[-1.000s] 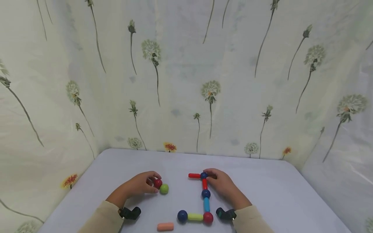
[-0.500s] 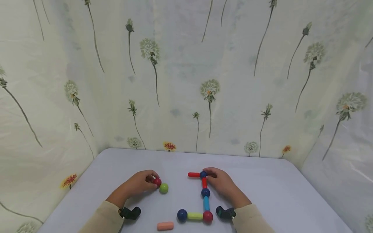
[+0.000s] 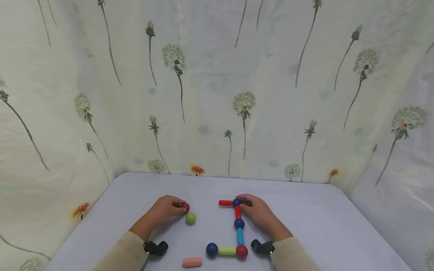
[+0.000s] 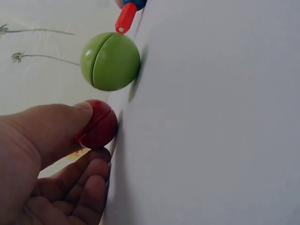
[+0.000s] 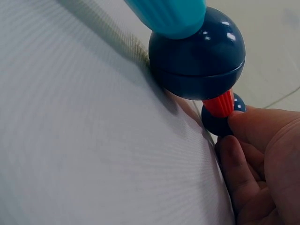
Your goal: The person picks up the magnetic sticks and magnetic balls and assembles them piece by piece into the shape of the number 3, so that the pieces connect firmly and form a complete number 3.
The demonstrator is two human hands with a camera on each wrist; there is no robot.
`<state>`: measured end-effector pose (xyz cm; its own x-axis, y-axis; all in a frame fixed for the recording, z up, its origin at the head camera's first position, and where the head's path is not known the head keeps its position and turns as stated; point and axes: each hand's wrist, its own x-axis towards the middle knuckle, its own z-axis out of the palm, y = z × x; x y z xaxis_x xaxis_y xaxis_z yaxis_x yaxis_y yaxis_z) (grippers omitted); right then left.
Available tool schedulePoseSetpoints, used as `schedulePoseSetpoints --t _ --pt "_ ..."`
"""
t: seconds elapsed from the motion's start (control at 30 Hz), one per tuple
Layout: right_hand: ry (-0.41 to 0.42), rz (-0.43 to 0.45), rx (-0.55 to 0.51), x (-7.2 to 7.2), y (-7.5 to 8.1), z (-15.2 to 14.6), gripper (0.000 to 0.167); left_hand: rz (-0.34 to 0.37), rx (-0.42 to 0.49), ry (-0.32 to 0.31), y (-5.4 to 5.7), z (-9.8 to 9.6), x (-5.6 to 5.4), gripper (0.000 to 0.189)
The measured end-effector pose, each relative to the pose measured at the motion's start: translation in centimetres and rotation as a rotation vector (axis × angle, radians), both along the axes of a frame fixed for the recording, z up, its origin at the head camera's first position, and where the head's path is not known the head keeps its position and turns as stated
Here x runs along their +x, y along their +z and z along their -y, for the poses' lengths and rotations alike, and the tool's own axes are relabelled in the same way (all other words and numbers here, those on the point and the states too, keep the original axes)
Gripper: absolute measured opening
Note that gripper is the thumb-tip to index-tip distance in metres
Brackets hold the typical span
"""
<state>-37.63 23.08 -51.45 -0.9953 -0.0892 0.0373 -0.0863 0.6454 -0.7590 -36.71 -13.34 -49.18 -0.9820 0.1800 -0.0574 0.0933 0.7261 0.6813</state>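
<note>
My left hand [image 3: 165, 209] pinches a red ball [image 4: 101, 125] between thumb and fingers, low over the table. A lime-green ball [image 3: 191, 218] sits just beside it, grooved round its middle. My right hand [image 3: 258, 213] holds the dark blue ball [image 3: 236, 202] at the far corner of a chain of toy balls and rods. From that ball a red rod [image 3: 225, 203] points left and another red rod [image 3: 238, 213] runs toward me. Further along come a second dark blue ball [image 5: 199, 61], a light blue rod [image 3: 240, 236], and a red corner ball [image 3: 242, 251].
From the red corner ball a yellow-green rod [image 3: 227, 251] leads left to a dark blue ball [image 3: 212, 250]. A loose peach rod [image 3: 192, 262] lies near the front of the white table [image 3: 298, 210]. Behind it hangs a flower-patterned curtain [image 3: 210, 94].
The left fingers have closed round the red ball, then moved it away from me and slightly right, apart from the green ball. My right hand stays in place on the chain.
</note>
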Motion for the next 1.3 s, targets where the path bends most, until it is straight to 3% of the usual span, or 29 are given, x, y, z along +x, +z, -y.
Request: schedulePoseSetpoints --t 0.2,0.43,0.6,0.87,1.13,1.3 --pt "-0.001 0.015 -0.004 0.0 0.0 0.0 0.033 0.029 0.002 0.016 0.3 -0.8 -0.6 0.031" --pt "0.003 0.007 -0.008 0.1 -0.4 0.2 0.033 0.083 -0.002 -0.012 0.8 -2.1 -1.7 0.028" --pt "-0.005 0.024 0.002 0.2 -1.0 0.1 0.032 0.101 -0.066 -0.058 0.9 -3.6 -2.5 0.022" --pt "0.013 0.017 -0.017 0.2 -0.6 0.0 0.033 0.099 -0.117 -0.05 1.3 -6.4 -3.5 0.026" --pt "0.013 0.013 -0.011 0.0 0.0 -0.2 0.032 0.115 -0.084 -0.022 1.9 -8.6 -3.6 0.029" --pt "0.01 0.014 -0.01 0.0 -0.1 -0.2 0.032 0.102 -0.075 -0.032 1.6 -9.7 -3.7 0.028"
